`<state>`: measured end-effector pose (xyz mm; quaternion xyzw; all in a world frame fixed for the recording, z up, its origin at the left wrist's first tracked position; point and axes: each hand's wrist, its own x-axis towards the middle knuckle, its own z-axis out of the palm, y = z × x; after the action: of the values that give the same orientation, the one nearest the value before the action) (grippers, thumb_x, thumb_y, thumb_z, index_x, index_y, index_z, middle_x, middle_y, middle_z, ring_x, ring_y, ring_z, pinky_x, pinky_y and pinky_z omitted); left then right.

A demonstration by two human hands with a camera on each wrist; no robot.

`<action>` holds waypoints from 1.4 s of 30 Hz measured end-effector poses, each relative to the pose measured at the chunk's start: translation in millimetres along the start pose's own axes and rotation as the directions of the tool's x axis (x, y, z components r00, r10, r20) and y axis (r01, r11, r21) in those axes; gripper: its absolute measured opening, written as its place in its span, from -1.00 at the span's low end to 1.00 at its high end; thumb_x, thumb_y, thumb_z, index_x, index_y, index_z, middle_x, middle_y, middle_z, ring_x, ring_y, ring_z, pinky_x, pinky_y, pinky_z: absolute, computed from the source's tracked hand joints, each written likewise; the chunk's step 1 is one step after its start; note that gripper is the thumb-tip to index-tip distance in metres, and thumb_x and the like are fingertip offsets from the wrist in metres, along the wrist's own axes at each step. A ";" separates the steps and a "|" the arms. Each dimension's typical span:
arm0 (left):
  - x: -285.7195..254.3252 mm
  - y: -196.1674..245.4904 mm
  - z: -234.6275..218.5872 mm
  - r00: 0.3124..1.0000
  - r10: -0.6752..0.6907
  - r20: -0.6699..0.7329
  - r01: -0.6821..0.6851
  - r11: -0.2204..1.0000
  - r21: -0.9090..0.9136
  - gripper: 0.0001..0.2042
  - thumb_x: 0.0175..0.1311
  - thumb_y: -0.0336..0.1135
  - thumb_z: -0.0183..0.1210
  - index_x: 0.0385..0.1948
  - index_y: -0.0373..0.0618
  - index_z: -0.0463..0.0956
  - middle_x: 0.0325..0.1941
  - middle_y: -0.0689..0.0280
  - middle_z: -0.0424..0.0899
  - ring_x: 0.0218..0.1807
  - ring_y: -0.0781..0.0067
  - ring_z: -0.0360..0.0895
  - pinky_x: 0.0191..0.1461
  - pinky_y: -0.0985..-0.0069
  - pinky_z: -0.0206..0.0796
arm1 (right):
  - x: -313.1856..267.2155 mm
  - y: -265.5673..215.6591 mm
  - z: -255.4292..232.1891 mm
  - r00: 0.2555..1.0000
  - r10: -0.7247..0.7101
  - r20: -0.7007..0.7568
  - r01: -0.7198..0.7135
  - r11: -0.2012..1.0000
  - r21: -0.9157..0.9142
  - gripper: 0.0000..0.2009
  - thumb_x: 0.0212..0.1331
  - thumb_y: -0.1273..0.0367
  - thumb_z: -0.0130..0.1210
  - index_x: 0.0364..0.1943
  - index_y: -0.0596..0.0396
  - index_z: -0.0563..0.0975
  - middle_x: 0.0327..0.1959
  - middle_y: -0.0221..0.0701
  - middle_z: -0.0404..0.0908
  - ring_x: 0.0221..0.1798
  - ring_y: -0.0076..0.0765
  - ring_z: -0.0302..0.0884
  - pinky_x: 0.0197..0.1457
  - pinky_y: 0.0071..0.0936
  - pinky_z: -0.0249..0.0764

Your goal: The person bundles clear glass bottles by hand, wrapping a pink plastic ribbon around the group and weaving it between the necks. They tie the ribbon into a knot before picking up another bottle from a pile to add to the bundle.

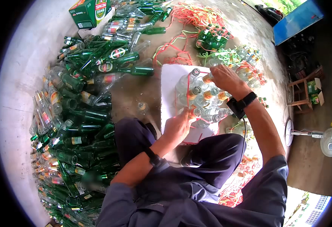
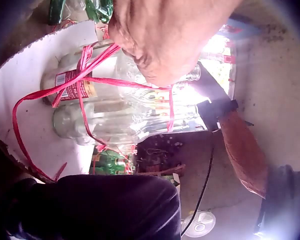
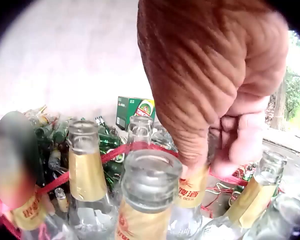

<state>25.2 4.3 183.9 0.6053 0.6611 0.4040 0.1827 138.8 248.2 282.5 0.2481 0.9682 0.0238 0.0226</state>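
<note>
A cluster of clear glass bottles (image 1: 205,96) with gold neck labels stands on a white board (image 1: 168,81), between my knees and bound with pink-red string (image 2: 80,80). My left hand (image 1: 177,128) grips the string at the near left necks, with its fingers curled. In the left wrist view the string crosses the bottles' sides and runs up to that hand, and a loose length trails over the board. At the far right necks, my right hand (image 1: 228,80) pinches the string (image 3: 115,152) against a bottle neck (image 3: 191,192); its palm hides that bottle's mouth.
Green and clear bottles (image 1: 98,75) lie heaped along the wall on the left. Tangled red string (image 1: 196,17) lies beyond the board, near tied green bottles (image 1: 212,39). A Tsingtao box (image 1: 88,15) is at the upper left. A fan (image 1: 330,142) and a wooden stool (image 1: 300,90) stand right.
</note>
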 end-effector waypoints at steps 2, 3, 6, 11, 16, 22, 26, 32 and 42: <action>-0.2 -7.2 5.8 0.999 0.043 -0.031 -0.044 0.999 -0.020 -0.63 0.28 -0.29 0.18 0.05 -0.25 0.36 -0.53 0.12 0.60 -0.52 0.03 0.60 -0.51 0.23 0.42 | 1.3 -0.8 -3.2 1.000 -0.008 -0.006 0.008 0.999 0.048 -0.90 0.06 0.51 0.02 -0.50 0.24 0.55 -0.49 -0.02 0.56 -0.35 0.09 0.59 -0.29 -0.10 0.49; 0.3 -8.9 6.6 0.994 0.090 -0.063 -0.093 0.995 -0.035 -0.61 0.29 -0.28 0.19 0.06 -0.26 0.36 -0.53 0.14 0.59 -0.53 0.06 0.59 -0.52 0.25 0.41 | 1.8 -1.1 -5.0 1.000 -0.012 -0.017 0.014 0.995 0.097 -0.89 0.06 0.52 0.01 -0.52 0.26 0.54 -0.49 -0.01 0.56 -0.38 0.09 0.58 -0.31 -0.10 0.49; -2.3 -11.7 9.0 0.993 0.092 -0.069 -0.093 0.996 -0.009 -0.57 0.29 -0.27 0.19 0.10 -0.33 0.35 -0.56 0.15 0.58 -0.57 0.10 0.57 -0.54 0.28 0.38 | 3.3 -2.9 -6.0 1.000 0.007 0.004 -0.007 0.999 0.034 -0.85 0.06 0.45 0.09 -0.56 0.27 0.53 -0.52 -0.01 0.54 -0.43 0.10 0.55 -0.34 -0.10 0.47; -4.8 -23.9 20.4 0.991 0.119 -0.055 -0.119 0.993 -0.013 -0.50 0.29 -0.26 0.20 0.14 -0.42 0.31 -0.56 0.15 0.57 -0.56 0.12 0.58 -0.54 0.30 0.37 | 5.8 0.1 -4.2 0.998 0.047 -0.037 -0.043 0.994 0.102 -0.77 0.07 0.37 0.16 -0.59 0.28 0.52 -0.59 -0.01 0.51 -0.47 0.14 0.52 -0.37 -0.08 0.45; -5.2 -20.5 16.7 0.994 0.101 -0.029 -0.099 0.994 0.049 -0.48 0.27 -0.26 0.21 0.15 -0.44 0.31 -0.56 0.16 0.57 -0.55 0.14 0.59 -0.54 0.31 0.39 | 11.6 -4.3 -10.2 0.995 0.086 -0.055 -0.081 0.994 0.078 -0.74 0.06 0.33 0.20 -0.57 0.30 0.53 -0.61 0.00 0.50 -0.48 0.18 0.51 -0.37 -0.05 0.45; -2.8 -17.7 15.3 0.995 0.097 -0.023 -0.096 0.994 0.048 -0.51 0.27 -0.27 0.21 0.12 -0.44 0.34 -0.55 0.17 0.58 -0.55 0.16 0.60 -0.53 0.33 0.40 | 13.2 -5.7 -5.8 0.963 0.268 -0.016 -0.262 0.953 0.151 -0.55 0.11 0.16 0.24 -0.56 0.40 0.51 -0.58 0.10 0.51 -0.42 0.21 0.53 -0.27 -0.03 0.46; -1.5 -17.5 15.4 0.990 0.123 -0.063 -0.123 0.992 -0.005 -0.51 0.25 -0.26 0.23 0.10 -0.44 0.36 -0.55 0.17 0.59 -0.55 0.17 0.60 -0.55 0.34 0.39 | 7.9 -19.7 -28.9 0.951 0.309 0.011 -0.307 0.940 0.145 -0.60 0.09 0.17 0.24 -0.54 0.35 0.55 -0.57 0.06 0.53 -0.41 0.19 0.56 -0.27 -0.05 0.48; -2.5 -15.8 13.2 0.992 0.109 -0.063 -0.106 0.993 0.051 -0.49 0.26 -0.20 0.24 0.09 -0.42 0.36 -0.58 0.17 0.56 -0.58 0.15 0.58 -0.57 0.32 0.36 | -15.0 -35.5 -55.9 0.966 0.228 0.119 -0.234 0.971 0.044 -0.63 0.05 0.17 0.25 -0.52 0.29 0.60 -0.54 -0.01 0.58 -0.37 0.11 0.61 -0.25 -0.08 0.49; -2.0 -18.7 12.5 0.990 0.126 -0.060 -0.123 0.991 0.054 -0.47 0.27 -0.17 0.22 0.13 -0.39 0.33 -0.61 0.17 0.54 -0.58 0.16 0.57 -0.57 0.34 0.35 | -25.7 -37.5 -31.0 0.977 0.039 0.211 -0.070 0.988 0.140 -0.71 0.03 0.31 0.15 -0.56 0.37 0.55 -0.49 0.05 0.56 -0.30 0.10 0.59 -0.16 -0.11 0.46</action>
<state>22.6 7.4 161.7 0.6368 0.6373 0.4167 0.1209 141.6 201.8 312.2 0.2766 0.9525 -0.0726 0.1046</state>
